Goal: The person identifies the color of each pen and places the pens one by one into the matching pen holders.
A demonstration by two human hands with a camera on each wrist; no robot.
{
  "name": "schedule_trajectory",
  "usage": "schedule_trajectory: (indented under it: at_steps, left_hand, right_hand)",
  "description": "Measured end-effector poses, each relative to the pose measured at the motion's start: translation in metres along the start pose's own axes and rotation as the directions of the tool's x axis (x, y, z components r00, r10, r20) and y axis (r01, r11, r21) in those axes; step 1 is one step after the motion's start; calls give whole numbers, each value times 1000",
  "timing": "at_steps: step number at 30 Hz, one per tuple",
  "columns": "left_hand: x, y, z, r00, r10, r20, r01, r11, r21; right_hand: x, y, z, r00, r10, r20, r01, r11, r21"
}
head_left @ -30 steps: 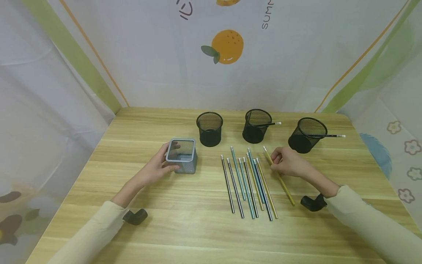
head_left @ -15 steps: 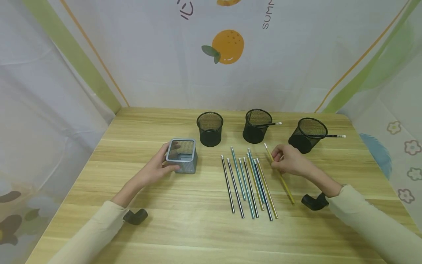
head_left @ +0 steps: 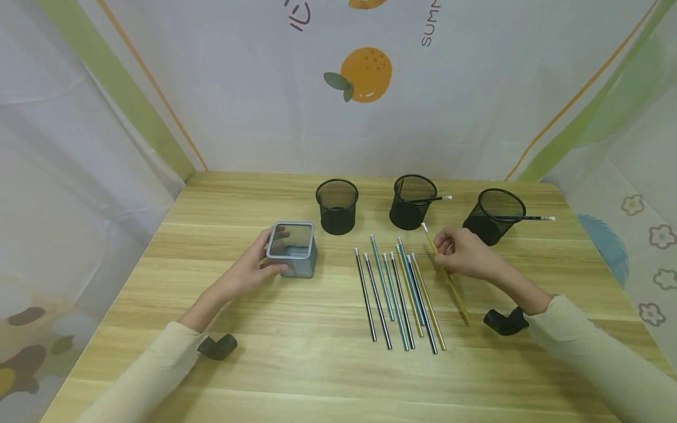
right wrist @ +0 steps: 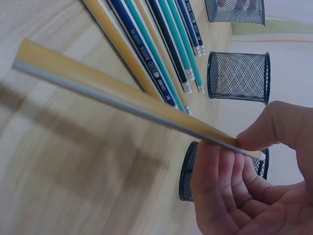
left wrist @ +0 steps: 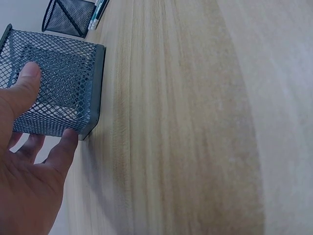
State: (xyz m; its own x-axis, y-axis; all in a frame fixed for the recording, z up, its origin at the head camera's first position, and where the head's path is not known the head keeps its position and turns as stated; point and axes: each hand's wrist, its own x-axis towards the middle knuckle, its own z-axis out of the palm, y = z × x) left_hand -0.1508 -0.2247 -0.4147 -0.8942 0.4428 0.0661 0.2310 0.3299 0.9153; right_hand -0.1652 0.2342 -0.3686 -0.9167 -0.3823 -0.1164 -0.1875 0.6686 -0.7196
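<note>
Yellow pencil [right wrist: 122, 99] has crept a touch toward 12 o'clock since a second ago, pinched between thumb and fingers of the right grip [head_left: 461, 254], off at 2 o'clock from the loose pencils [head_left: 402, 299]. Left grip [head_left: 268, 257] has thumb and fingers round the gray mesh cup [head_left: 302, 265], about 9 o'clock on the tabletop [head_left: 296, 358]. Pencil's gotta be light, stiff, maybe slick; I'd hold it just eraser-side of the middle, like now.
</note>
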Motion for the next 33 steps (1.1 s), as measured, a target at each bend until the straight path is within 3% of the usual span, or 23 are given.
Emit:
schedule_trajectory:
  at_steps: [22, 33]
  left_hand:
    - [1, -1, -1, 1000, 4, 3, -4, 1000, 7]
    - [1, -2, 0, 1000, 4, 6, -4, 1000, 11]
  right_hand:
    - [3, -13, -7, 993, -85, -80, 91, 993, 75]
    - [5, -19, -6, 977, -152, -146, 161, 986, 48]
